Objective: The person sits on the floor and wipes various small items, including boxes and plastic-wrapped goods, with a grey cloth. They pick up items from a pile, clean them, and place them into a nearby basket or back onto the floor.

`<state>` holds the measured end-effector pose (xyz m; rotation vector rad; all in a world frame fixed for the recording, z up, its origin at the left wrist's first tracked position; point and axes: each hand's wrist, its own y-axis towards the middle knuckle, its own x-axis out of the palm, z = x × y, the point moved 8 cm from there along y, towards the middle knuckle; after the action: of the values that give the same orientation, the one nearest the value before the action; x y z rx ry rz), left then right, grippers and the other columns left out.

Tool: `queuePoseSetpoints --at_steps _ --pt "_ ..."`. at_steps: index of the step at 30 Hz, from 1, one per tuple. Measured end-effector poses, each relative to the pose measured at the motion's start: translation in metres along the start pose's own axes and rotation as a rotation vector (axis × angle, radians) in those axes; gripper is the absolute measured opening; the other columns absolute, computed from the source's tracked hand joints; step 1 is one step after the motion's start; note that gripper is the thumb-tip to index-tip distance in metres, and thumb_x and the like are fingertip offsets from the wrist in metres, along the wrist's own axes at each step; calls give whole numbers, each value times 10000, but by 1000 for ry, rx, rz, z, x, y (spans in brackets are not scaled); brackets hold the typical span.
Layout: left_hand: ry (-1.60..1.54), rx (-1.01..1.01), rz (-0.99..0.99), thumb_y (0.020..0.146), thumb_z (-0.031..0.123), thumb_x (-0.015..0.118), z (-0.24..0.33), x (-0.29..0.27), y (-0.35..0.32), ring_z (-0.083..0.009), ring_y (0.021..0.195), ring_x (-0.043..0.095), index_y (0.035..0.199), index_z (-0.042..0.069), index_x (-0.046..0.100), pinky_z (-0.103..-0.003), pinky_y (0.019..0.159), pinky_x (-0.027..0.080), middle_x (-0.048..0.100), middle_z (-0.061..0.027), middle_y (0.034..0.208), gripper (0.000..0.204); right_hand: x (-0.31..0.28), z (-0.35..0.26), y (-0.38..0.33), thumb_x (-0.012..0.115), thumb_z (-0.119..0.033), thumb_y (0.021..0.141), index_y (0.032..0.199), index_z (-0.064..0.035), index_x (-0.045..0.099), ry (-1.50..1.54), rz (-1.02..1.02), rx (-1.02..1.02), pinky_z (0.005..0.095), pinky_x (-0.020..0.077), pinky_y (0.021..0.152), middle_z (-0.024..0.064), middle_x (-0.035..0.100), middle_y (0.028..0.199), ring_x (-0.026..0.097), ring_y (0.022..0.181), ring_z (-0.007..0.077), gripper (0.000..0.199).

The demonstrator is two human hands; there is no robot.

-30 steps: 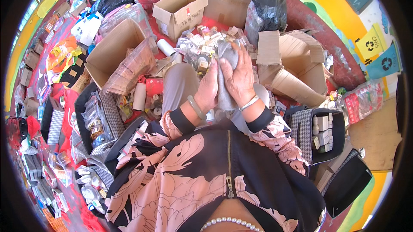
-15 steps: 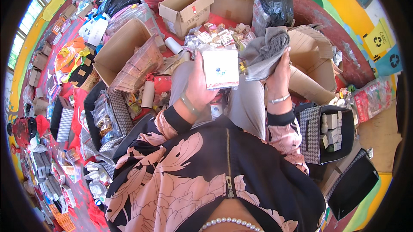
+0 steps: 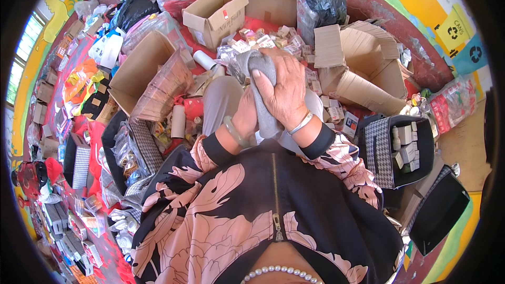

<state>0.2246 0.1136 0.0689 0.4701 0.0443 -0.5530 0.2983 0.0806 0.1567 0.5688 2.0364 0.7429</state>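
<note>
In the head view, one grey cloth (image 3: 264, 113) is between the two hands, in front of the chest and above the knees. The right hand (image 3: 286, 89) lies over it, fingers close together, thumb along its face. The left hand (image 3: 244, 115) supports it from the other side; its fingers are mostly hidden, so I cannot tell how tightly they close, or whether anything is inside the fold.

The cloth looks soft, light and limp, with little to break and probably good grip. It would best be taken by a bunched fold in the palm, as a loose corner would just sag.

Counted: one cloth, two bracelets (image 3: 300, 123), one per wrist, four large open cardboard boxes (image 3: 221, 21) around the knees, two white rolls (image 3: 204, 60). The small boxes (image 3: 255, 42) beyond the hands overlap too much to count.
</note>
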Motion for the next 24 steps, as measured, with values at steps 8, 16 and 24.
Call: queuePoseSetpoints --at_steps 8,16,24 --pt "124 18 36 772 225 628 29 -9 -3 -268 956 577 1212 19 413 -335 819 442 559 -161 1083 531 27 68 15 462 -420 865 1094 47 520 74 -153 560 420 471 713 282 588 863 586 815 393 523" --pt "-1443 -362 89 904 368 434 5 -6 18 -269 1071 519 1218 28 431 -456 897 419 521 -135 1176 462 16 142 -12 348 -506 895 1247 -40 399 1999 -18 691 401 430 904 120 503 1185 519 1037 263 586" --pt "-706 -176 80 966 325 239 -16 1 21 -188 1093 486 1267 -4 358 -313 936 380 474 -100 1210 462 47 59 -31 609 -176 836 1321 -82 371 1250 -107 502 248 375 894 77 471 1191 454 1026 115 548"
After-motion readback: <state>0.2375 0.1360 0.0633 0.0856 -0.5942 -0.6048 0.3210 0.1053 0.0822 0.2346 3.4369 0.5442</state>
